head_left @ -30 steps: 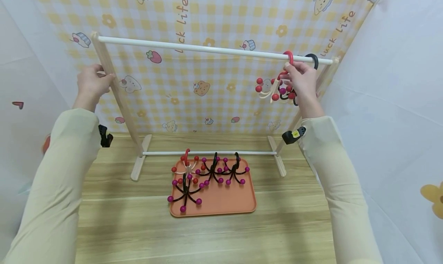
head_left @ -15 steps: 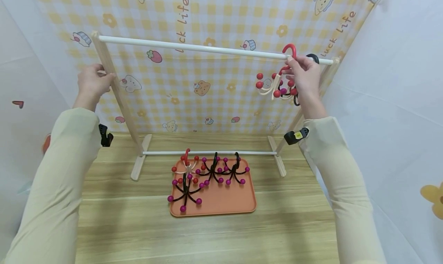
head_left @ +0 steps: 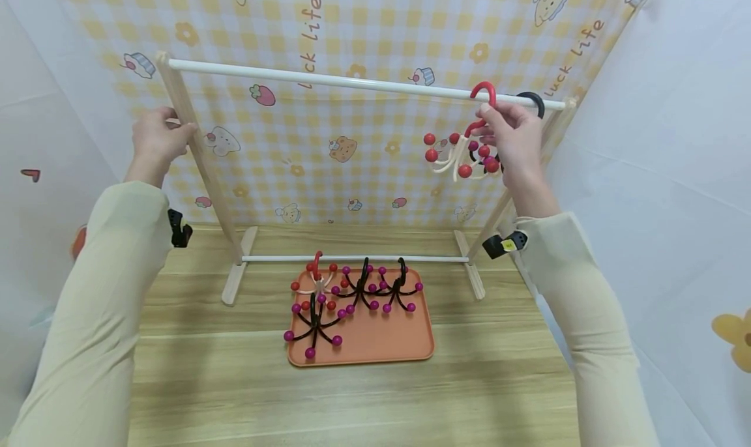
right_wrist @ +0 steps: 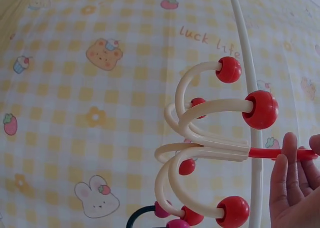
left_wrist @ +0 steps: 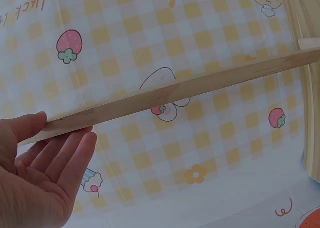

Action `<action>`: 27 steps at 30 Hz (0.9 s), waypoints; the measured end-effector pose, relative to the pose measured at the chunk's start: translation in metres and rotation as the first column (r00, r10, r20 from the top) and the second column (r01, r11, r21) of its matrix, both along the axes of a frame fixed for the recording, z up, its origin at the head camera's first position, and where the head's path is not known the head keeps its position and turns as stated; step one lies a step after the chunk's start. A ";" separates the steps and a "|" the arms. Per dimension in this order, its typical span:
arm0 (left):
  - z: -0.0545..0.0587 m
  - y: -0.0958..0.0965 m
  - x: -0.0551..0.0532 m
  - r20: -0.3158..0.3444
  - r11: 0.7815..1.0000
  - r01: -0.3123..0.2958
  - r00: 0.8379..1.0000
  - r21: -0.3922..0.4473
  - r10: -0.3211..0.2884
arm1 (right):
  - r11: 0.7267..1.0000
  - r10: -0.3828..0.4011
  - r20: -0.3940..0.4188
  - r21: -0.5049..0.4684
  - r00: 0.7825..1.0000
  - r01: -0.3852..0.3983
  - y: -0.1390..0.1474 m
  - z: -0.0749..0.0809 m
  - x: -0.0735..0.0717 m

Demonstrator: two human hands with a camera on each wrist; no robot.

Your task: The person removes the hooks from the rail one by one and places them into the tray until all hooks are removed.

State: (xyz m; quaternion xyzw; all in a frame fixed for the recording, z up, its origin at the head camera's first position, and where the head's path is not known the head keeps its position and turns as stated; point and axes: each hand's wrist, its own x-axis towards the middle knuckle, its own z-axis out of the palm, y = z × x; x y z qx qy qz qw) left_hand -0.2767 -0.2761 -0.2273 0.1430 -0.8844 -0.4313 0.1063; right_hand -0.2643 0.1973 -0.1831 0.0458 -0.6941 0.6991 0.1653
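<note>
My left hand [head_left: 160, 139] grips the left wooden upright [left_wrist: 165, 93] of a rack, thumb on one side and fingers on the other. My right hand [head_left: 516, 141] pinches the red stem of a claw hanger [right_wrist: 220, 150] with cream curved arms tipped with red balls. Its red hook [head_left: 485, 90] overlaps the white top rail [head_left: 352, 82] near the right end in the head view. Just to the right, a black hook [head_left: 535, 100] goes over the same rail. The claw hanger below that black hook is mostly hidden behind my right hand; magenta balls show there.
Below, an orange tray [head_left: 381, 343] on the wooden table [head_left: 235, 382] carries several claw hangers: a red-and-cream one [head_left: 319, 284] and black ones [head_left: 360, 289] with magenta balls. The rack's lower bar [head_left: 276, 259] runs behind the tray, above a checked cloth's lower edge.
My right hand first raised the red hook above the rail, then lowered it a little farther left. The hanger's red balls moved left with it. My left hand stayed on the upright.
</note>
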 end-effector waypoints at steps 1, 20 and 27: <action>0.000 0.000 0.000 -0.001 1.000 0.000 1.000 0.000 0.000 | 1.000 0.007 -0.001 0.002 1.000 -0.007 -0.001 -0.002 0.001; -0.001 0.000 -0.002 0.000 1.000 0.002 1.000 -0.014 -0.002 | 0.991 0.123 0.082 0.036 0.989 -0.126 -0.014 -0.048 0.016; 0.000 -0.001 -0.002 -0.002 1.000 0.000 1.000 -0.008 0.000 | 0.985 0.160 0.135 0.037 0.978 -0.166 -0.023 -0.064 0.023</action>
